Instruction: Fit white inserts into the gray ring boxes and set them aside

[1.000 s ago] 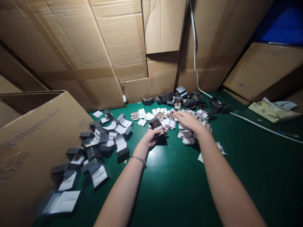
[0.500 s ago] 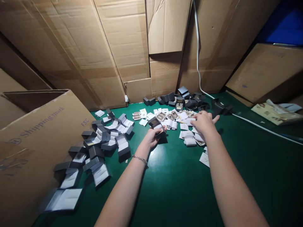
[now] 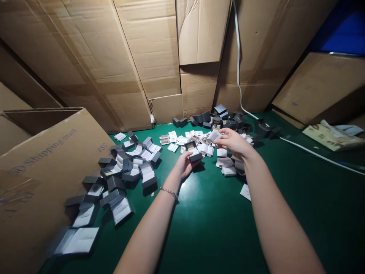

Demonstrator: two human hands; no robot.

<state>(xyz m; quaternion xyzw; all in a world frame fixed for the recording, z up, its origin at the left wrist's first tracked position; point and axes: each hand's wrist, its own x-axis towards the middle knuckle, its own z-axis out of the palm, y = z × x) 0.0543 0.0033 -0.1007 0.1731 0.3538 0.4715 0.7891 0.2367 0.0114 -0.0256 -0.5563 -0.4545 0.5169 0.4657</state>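
Note:
My left hand [image 3: 184, 165] is closed around a small dark jewelry box [image 3: 195, 154] with its lid raised and a pale inside. Up and to the right of it, my right hand [image 3: 234, 142] pinches a flat white insert card [image 3: 214, 136] between thumb and fingers. Below and behind the hands lies a loose pile of white inserts [image 3: 203, 148], some with beige cut-outs. More white inserts [image 3: 226, 166] sit under my right wrist, partly hidden by it.
Several opened dark boxes [image 3: 147, 173] with white linings spread over the green table [image 3: 199, 228] at left, beside a large carton [image 3: 42, 171]. Dark boxes [image 3: 203, 118] are heaped at the back. A white cable [image 3: 313, 151] crosses the right side, near a crumpled packet [image 3: 332, 137].
My right hand has risen from the white pile and moved left with a white insert card. The box in my left hand has turned so its open inside shows.

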